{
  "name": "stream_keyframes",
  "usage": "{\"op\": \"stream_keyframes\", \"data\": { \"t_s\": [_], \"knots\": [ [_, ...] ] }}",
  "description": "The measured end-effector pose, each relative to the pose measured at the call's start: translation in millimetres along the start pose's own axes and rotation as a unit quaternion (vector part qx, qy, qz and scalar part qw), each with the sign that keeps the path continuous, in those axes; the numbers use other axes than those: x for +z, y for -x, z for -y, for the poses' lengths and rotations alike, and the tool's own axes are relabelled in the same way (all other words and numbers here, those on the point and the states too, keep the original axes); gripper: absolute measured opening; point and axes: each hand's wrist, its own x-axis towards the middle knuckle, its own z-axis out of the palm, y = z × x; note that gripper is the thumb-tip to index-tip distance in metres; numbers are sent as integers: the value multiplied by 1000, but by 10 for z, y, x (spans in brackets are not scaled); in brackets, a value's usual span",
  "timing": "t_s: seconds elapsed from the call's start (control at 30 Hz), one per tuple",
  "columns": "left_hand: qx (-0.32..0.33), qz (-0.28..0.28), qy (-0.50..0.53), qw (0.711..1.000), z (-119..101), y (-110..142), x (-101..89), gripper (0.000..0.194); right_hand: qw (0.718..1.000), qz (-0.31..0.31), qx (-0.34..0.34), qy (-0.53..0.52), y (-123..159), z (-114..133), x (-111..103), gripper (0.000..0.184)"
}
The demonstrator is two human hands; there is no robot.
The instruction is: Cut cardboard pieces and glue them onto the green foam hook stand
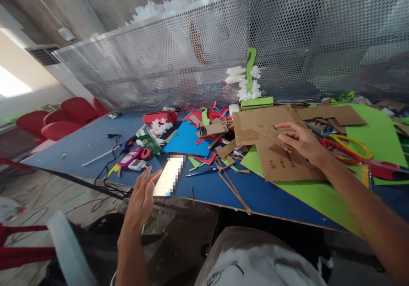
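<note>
My right hand (298, 141) pinches a narrow brown cardboard strip (266, 132) between thumb and fingers. Under it lies a larger printed cardboard sheet (277, 169), on top of bright green sheets (338, 200). My left hand (140, 198) is at the table's front edge, fingers stretched out and apart, beside a lit phone (168, 177) whose screen is partly pixelated. Whether the fingertips touch the phone is unclear. Right of my right hand are scissors with red and yellow handles (351, 146) and a red-handled tool (388, 169).
A blue pen (201, 172), a blue sheet (188, 139) and cardboard scraps (226, 149) cover the middle of the blue table (89, 143). A green box (150, 141) and purple device (129, 158) stand left. Behind rises a perforated metal panel (159, 60); red chairs (68, 117) stand far left.
</note>
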Motion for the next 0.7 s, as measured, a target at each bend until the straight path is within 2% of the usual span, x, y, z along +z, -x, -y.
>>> {"op": "stream_keyframes", "data": {
  "t_s": [0.17, 0.33, 0.47, 0.7],
  "knots": [
    [-52, 33, 16, 998, -28, -310, 47, 61, 1000, -10, 0, 0, -12, -44, -21, 47],
    [-89, 98, -17, 991, -91, -534, 26, 61, 998, -38, -29, 31, -52, -106, -52, 47],
    [-90, 116, -20, 989, -29, -598, 42, 61, 998, -40, -38, 43, -87, -155, -76, 39],
    [-61, 122, -23, 990, 65, -613, 58, 56, 999, -30, 28, 3, -75, -224, -96, 39]
  ]
}}
